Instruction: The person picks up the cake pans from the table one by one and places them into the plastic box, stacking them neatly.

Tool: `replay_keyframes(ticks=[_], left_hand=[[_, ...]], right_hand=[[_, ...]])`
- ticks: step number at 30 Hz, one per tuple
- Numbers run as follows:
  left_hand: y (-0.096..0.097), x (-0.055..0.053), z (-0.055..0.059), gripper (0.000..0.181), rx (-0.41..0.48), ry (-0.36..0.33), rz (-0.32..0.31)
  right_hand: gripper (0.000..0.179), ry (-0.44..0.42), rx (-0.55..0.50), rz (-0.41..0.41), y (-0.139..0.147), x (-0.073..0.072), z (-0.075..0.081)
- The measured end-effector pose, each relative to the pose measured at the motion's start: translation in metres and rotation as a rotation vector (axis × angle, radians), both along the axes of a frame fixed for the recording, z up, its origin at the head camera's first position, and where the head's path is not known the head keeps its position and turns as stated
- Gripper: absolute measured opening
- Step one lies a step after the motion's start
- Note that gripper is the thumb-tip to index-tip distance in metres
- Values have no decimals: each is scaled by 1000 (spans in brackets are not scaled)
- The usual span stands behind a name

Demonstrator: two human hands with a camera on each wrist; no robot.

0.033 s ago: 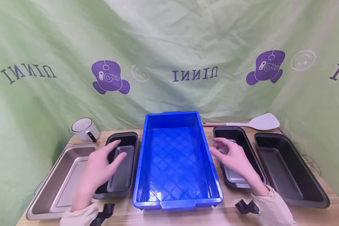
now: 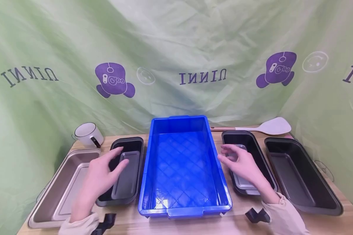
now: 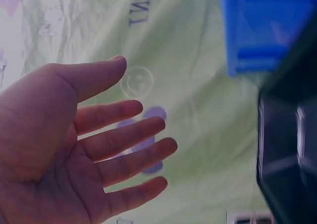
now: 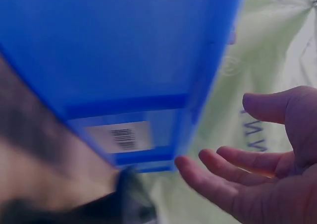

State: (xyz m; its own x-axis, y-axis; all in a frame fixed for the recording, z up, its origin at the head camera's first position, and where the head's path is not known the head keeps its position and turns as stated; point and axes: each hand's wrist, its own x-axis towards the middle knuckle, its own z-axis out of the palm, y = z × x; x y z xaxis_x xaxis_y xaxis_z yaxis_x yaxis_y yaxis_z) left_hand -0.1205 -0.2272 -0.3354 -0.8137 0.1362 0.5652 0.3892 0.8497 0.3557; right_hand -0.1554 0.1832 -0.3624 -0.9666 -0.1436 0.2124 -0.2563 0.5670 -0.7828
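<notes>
My left hand [image 2: 98, 178] hovers over the near left part of a dark loaf pan [image 2: 129, 176], thumb and fingers apart, holding nothing. In the left wrist view the palm of the left hand [image 3: 74, 149] shows, with its fingers spread. On the other side, my right hand [image 2: 242, 164] hangs above another dark loaf pan [image 2: 257, 147], fingers gently bent and nothing in them. Between the hands stands a deep blue plastic bin [image 2: 183, 169] with nothing inside. Its side with a barcode label [image 4: 121, 137] appears beside the right hand [image 4: 257, 179] in the right wrist view.
At the far left lies a bronze-coloured baking pan [image 2: 61, 182], with a white mug [image 2: 88, 133] behind it. A third dark pan [image 2: 300, 179] sits at the far right. A white spatula [image 2: 275, 126] lies along the back, before a green curtain [image 2: 176, 49].
My left hand has shifted slightly to the left and a little lower in the head view. The right hand and the pans stay nearly the same.
</notes>
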Motion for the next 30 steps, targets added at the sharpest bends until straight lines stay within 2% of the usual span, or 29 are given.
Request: replay_keyframes(ticks=[2,5,8,14,21,25,30], left_hand=[[-13,8,-1,38,-18,3,29],[-34,20,-4,38,-37,-52,92],[-55,31,-9,37,-47,-112,153],[-92,47,-22,35,-56,-147,218],[-128,61,-34,32,-53,-214,293],[-145,67,-39,37,-59,-253,338],[-166,73,-43,56,-100,-387,416]], right_hand=[[52,-97,-51,50,0,-2,-7],[58,-200,-133,127,-1,-5,-13],[58,-287,-208,166,-1,-8,-15],[63,-465,-358,235,3,-10,-18],[70,-548,-500,309,6,-14,-21],[72,-564,-529,330,7,-14,-24],[71,-569,-525,334,6,-14,-26]])
